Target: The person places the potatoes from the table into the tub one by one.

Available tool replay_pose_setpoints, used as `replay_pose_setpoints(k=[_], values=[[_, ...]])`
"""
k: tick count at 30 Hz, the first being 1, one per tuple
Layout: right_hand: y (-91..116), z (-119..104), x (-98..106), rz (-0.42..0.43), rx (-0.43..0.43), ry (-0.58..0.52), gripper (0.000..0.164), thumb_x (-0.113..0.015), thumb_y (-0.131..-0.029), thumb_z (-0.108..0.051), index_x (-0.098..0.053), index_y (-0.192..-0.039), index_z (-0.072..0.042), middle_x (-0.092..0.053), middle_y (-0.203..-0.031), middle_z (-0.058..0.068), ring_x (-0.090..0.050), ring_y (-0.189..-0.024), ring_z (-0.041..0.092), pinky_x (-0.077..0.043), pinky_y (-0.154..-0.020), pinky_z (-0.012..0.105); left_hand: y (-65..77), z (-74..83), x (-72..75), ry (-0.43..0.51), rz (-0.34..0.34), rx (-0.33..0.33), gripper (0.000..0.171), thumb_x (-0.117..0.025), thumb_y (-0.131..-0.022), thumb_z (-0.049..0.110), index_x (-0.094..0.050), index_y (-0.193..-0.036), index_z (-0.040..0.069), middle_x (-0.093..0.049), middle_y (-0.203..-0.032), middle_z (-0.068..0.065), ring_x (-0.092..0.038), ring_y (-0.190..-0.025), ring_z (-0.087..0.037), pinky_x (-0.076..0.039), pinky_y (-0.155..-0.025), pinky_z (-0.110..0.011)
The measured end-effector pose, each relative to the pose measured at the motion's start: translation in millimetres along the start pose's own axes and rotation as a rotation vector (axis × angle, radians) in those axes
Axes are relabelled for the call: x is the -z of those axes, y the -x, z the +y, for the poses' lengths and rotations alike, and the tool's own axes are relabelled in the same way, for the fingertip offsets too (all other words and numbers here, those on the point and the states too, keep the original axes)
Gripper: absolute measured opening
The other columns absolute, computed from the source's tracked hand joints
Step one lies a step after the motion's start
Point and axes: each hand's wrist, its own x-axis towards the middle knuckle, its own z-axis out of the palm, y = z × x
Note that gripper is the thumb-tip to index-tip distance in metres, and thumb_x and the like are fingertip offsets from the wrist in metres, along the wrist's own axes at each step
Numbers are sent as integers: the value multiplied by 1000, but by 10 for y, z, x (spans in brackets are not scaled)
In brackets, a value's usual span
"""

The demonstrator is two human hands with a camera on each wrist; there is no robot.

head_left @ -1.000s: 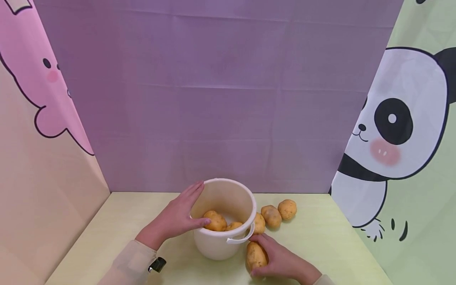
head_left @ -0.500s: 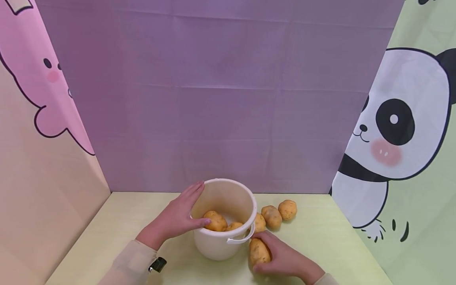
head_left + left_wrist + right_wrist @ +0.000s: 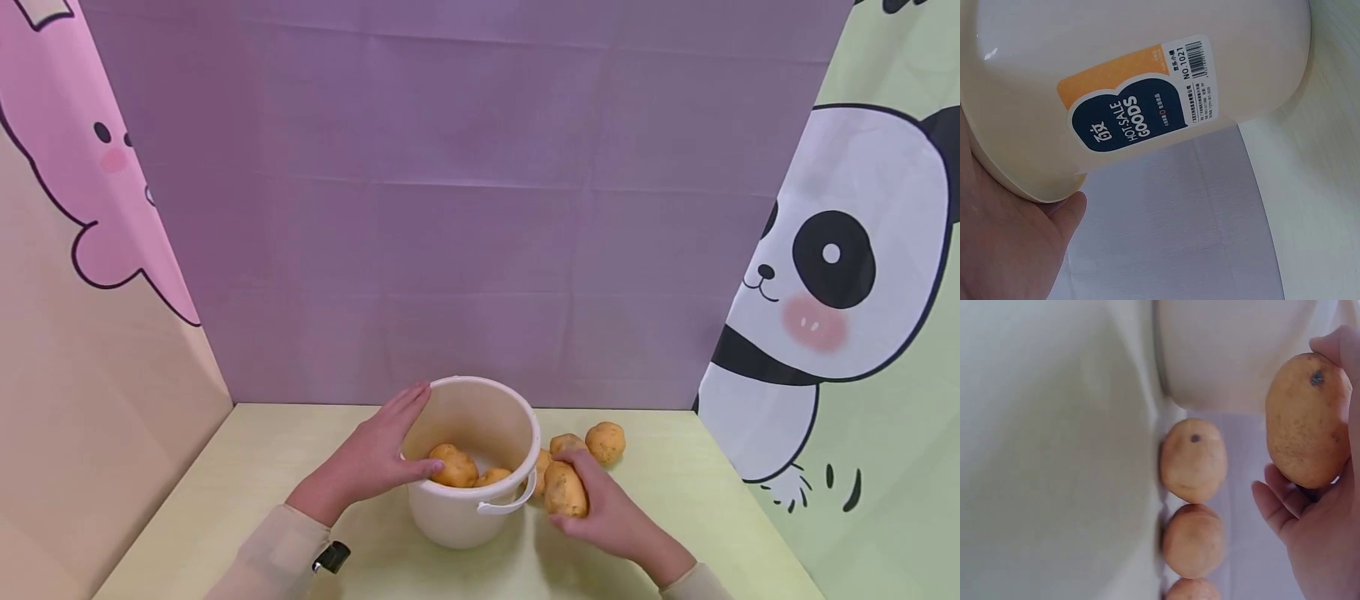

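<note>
A cream plastic bucket (image 3: 457,517) stands upright on the table, its white handle (image 3: 510,505) hanging at the front right. Inside it a potato (image 3: 452,467) and part of another (image 3: 492,477) show. My left hand (image 3: 378,454) grips the bucket's left rim, thumb over the edge; the left wrist view shows a fingertip (image 3: 1071,212) by the rim and a label (image 3: 1138,94) on the side. My right hand (image 3: 611,512) holds a large potato (image 3: 565,490) between thumb and fingers, lifted off the table just right of the bucket.
Right of the bucket, three more potatoes lie in a row: one partly hidden beside the bucket (image 3: 540,475), a middle potato (image 3: 566,442) and a far one (image 3: 605,442). A purple cloth (image 3: 480,208) hangs behind the table (image 3: 675,500), with printed cloths at both sides.
My right hand has raised the potato from the table by the front of the bucket, moving it up and slightly right. The left hand and bucket have stayed put.
</note>
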Motion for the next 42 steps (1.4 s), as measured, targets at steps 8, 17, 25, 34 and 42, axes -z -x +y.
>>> replay_pose_setpoints(k=[8, 17, 25, 34, 42], values=[[-174, -16, 189, 62, 44, -15, 74, -91, -85, -15, -55, -149, -12, -60, -131, 2, -63, -102, 15, -61, -80, 31, -5, 19, 6, -2, 7, -1, 112, -81, -92, 62, -35, -170, -4, -31, -179, -18, -28, -166, -42, -34, -128, -63], [-415, -127, 329, 60, 119, 24, 73, -90, -86, -18, -54, -150, -9, -59, -131, 2, -63, -106, 18, -62, -85, 34, 49, -12, -47, 10, 7, 3, 113, -80, -92, 65, -36, -170, -4, -33, -178, -19, -28, -165, -43, -35, -126, -66], [-649, -274, 430, 55, 138, 7, 73, -87, -87, -18, -54, -151, -7, -59, -135, 4, -63, -111, 21, -63, -89, 36, 1, -11, -30, -3, 26, -22, 112, -82, -91, 61, -37, -168, -6, -35, -177, -22, -30, -164, -45, -35, -126, -66], [-910, -435, 437, 26, 180, 44, 74, -88, -86, -18, -54, -151, -7, -60, -135, 7, -62, -115, 23, -61, -95, 40, -1, -25, -8, 2, 22, -28, 114, -79, -91, 67, -37, -169, -6, -34, -177, -21, -29, -165, -44, -35, -126, -66], [-1072, -507, 428, -62, 192, 23, 76, -87, -89, -22, -53, -156, -17, -58, -139, 2, -62, -116, 19, -61, -96, 40, 8, -17, -16, 1, 25, -18, 111, -83, -91, 58, -36, -170, -3, -33, -178, -18, -28, -165, -43, -36, -126, -66]])
